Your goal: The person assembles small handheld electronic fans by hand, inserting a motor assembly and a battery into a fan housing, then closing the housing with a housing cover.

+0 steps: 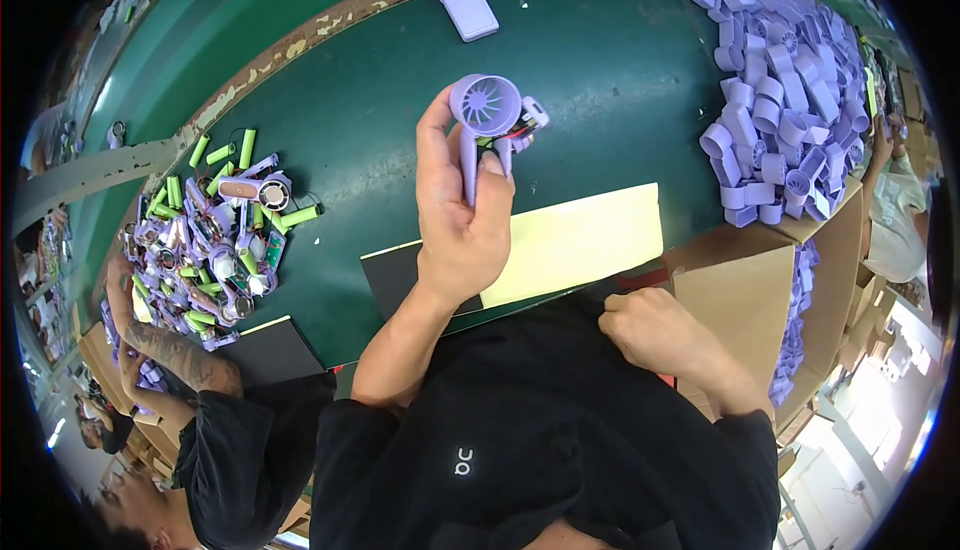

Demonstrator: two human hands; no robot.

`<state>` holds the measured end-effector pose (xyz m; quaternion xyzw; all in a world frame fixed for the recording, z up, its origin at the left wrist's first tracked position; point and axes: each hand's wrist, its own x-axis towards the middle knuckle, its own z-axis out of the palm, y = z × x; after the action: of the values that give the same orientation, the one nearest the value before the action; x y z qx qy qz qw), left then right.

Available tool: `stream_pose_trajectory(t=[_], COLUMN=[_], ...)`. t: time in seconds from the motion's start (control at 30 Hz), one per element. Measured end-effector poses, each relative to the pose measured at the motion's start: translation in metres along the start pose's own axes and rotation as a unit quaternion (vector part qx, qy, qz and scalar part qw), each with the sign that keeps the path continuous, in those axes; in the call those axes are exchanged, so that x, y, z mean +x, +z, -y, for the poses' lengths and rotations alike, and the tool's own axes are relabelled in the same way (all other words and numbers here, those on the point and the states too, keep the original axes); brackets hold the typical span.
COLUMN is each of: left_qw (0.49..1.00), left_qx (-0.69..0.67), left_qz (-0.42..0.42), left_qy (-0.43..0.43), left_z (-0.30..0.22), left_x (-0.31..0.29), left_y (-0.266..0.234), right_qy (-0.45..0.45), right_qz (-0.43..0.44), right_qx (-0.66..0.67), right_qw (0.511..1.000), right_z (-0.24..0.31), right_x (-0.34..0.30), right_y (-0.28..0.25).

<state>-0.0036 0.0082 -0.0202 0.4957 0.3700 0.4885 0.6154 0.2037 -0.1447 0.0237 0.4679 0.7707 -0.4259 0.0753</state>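
My left hand [465, 220] is raised over the green table, closed around a lilac handheld fan housing [486, 106]. The housing's round, slotted head points up. Beside its handle, an inner part with red and black wires [528, 128] sticks out to the right. My right hand [655, 332] is curled into a fist at the table's near edge, close to my black shirt. Whatever its fingers may hold is hidden. Under my left wrist lies a pale yellow and black sheet [575, 245]. A lilac fan piece [465, 5] lies alone at the table's far edge.
A heap of lilac housings [785, 100] covers the right end of the table [600, 70]. An open cardboard box [740, 290] beside me holds more. Fan innards and green batteries [205, 250] are piled at left. A co-worker's tattooed arm [165, 345] reaches to that pile.
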Motion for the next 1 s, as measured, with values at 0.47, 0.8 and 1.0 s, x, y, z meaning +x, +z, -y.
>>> stream_pose_trajectory(t=[0.47, 0.8, 1.0], left_qw=[0.973, 0.973, 0.982], left_qx=[-0.216, -0.207, -0.155], left_qz=[0.056, 0.060, 0.031], left_qy=[-0.065, -0.083, -0.098], left_z=[-0.009, -0.029, -0.033], left_x=[0.001, -0.005, -0.003], left_y=[-0.018, -0.011, -0.011], right_qy=[0.107, 0.096, 0.029], right_qz=[-0.274, -0.188, -0.168], right_qx=[-0.008, 0.514, 0.634], right_qw=[0.956, 0.831, 0.754], right_z=[-0.006, -0.015, -0.021], right_x=[-0.010, 0.104, 0.129], right_y=[-0.050, -0.109, -0.101])
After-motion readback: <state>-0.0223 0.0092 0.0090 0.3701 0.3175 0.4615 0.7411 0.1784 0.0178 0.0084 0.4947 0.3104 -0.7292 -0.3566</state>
